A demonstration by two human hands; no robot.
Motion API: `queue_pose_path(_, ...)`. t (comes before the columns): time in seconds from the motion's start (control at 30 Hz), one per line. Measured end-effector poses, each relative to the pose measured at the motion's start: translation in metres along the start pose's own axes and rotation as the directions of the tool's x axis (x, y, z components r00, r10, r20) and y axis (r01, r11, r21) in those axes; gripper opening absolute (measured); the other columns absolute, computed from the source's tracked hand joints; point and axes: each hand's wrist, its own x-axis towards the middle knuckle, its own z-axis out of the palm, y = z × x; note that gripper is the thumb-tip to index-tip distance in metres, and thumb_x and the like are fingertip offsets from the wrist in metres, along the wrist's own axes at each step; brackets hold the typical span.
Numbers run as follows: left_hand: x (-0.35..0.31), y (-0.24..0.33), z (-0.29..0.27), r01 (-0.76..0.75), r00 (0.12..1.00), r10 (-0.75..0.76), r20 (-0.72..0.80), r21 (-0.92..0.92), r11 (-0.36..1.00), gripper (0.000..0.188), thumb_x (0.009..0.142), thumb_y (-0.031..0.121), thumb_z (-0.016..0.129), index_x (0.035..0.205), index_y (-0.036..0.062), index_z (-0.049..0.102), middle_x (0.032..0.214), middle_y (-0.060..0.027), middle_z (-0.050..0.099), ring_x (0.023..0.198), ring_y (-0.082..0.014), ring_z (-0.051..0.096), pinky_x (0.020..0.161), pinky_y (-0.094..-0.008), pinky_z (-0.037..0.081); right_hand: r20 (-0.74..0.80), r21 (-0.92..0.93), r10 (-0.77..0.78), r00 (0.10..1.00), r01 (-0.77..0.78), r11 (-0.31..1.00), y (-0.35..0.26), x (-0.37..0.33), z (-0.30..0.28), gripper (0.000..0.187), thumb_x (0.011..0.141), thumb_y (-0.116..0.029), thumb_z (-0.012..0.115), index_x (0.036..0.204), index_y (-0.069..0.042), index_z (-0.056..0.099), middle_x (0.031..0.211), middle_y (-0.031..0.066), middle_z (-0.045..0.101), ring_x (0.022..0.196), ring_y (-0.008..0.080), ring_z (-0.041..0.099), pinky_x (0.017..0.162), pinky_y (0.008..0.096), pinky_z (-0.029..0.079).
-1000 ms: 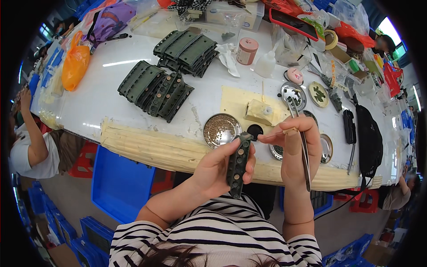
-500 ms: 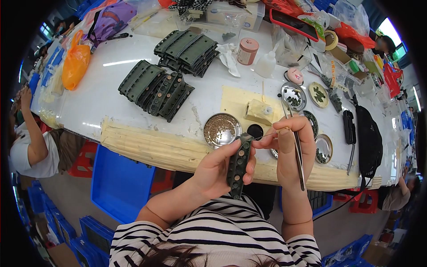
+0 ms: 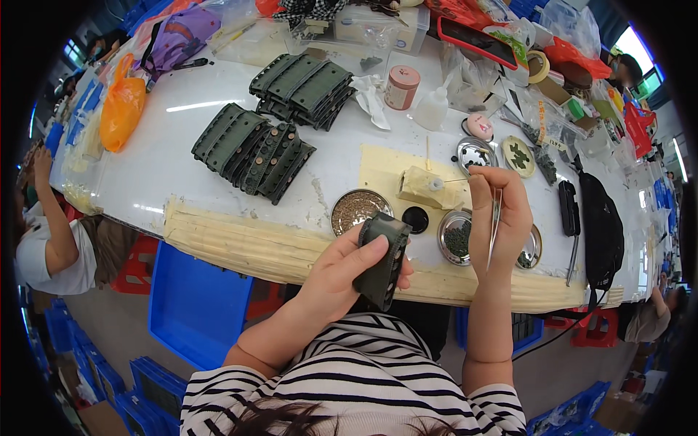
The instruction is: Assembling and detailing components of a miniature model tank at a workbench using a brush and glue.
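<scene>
My left hand [image 3: 327,280] is closed round a dark green moulded model part [image 3: 384,265], its smooth face turned up under my thumb. Pinched in my right hand [image 3: 509,207] is a thin needle-like rod [image 3: 456,179], its tip at or close to the white nozzle [image 3: 436,184] of a small holder wrapped in yellow tape [image 3: 414,187]. Metal tweezers [image 3: 495,225] are also tucked in that hand, pointing down along the palm. Between the hands lie a round black lid [image 3: 415,219] and a dish of small green pieces [image 3: 455,238]. A dish of tiny copper-coloured bits [image 3: 355,207] sits beyond my left hand.
Two stacks of green model parts, a nearer one [image 3: 251,152] and a farther one [image 3: 302,87], stand at the left. A pink jar [image 3: 402,87], a squeeze bottle [image 3: 433,109] and a phone [image 3: 478,42] are farther back. A black pouch [image 3: 605,225] lies right. A blue tray [image 3: 196,305] is below the table edge.
My right hand has moved away from the part, up and right, taking the rod to the nozzle. My left hand has turned the part, so its copper-dotted side no longer faces up.
</scene>
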Motion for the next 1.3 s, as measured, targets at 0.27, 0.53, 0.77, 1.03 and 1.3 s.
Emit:
queue_pose_path(0.27,0.0,0.017,-0.003,-0.416,0.828,0.502,0.248,0.873,0.254,0.029,0.085,0.007,0.066,0.113,0.0022,0.062,0.09,-0.0095,0.064,0.077,-0.0169,0.063,0.068,-0.0279,0.048,0.045,-0.252,-0.303,0.952,0.304,0.919,0.002,0.003,0.007,0.012,0.076,-0.001,0.072,0.085,-0.002,0.065,0.074,0.0074,0.061,0.072,0.0229,0.054,0.064,0.0308,0.044)
queue_pose_path(0.53,-0.004,0.023,0.003,-0.34,0.737,0.513,0.44,0.897,-0.281,0.049,0.063,0.0,0.07,0.11,0.0116,0.068,0.082,-0.0057,0.062,0.072,-0.0252,0.059,0.067,-0.0347,0.047,0.3,0.354,-0.003,0.954,-0.109,0.929,-0.036,-0.022,-0.003,0.003,0.091,-0.004,0.058,0.091,-0.001,0.06,0.08,0.0053,0.054,0.07,0.0116,0.05,0.064,0.0241,0.041)
queue_pose_path(0.77,-0.003,0.02,0.001,-0.332,0.747,0.497,0.441,0.896,-0.296,0.05,0.06,0.0,0.069,0.108,0.0147,0.069,0.08,-0.003,0.06,0.072,-0.0224,0.059,0.065,-0.0341,0.046,0.341,0.365,-0.029,0.94,-0.104,0.925,-0.034,-0.024,0.002,0.004,0.088,-0.001,0.062,0.088,-0.001,0.058,0.078,0.0056,0.053,0.068,0.0128,0.048,0.06,0.0237,0.039)
queue_pose_path(1.03,-0.003,0.02,0.002,-0.337,0.749,0.5,0.435,0.9,-0.278,0.049,0.061,0.001,0.069,0.108,0.0145,0.069,0.081,-0.0031,0.06,0.073,-0.0223,0.059,0.066,-0.0338,0.045,0.317,0.334,-0.065,0.946,-0.047,0.941,-0.029,-0.026,0.005,0.01,0.083,-0.001,0.069,0.087,-0.003,0.06,0.072,0.0039,0.051,0.064,0.0146,0.044,0.056,0.0253,0.036)
queue_pose_path(1.3,-0.002,0.02,0.002,-0.341,0.75,0.497,0.437,0.899,-0.276,0.049,0.06,0.001,0.07,0.107,0.0139,0.069,0.082,-0.003,0.061,0.074,-0.0219,0.059,0.067,-0.0337,0.045,0.321,0.312,-0.12,0.939,0.015,0.95,-0.029,-0.023,0.003,0.009,0.084,0.0,0.067,0.088,-0.003,0.06,0.073,0.0043,0.052,0.065,0.0143,0.045,0.057,0.0248,0.037)
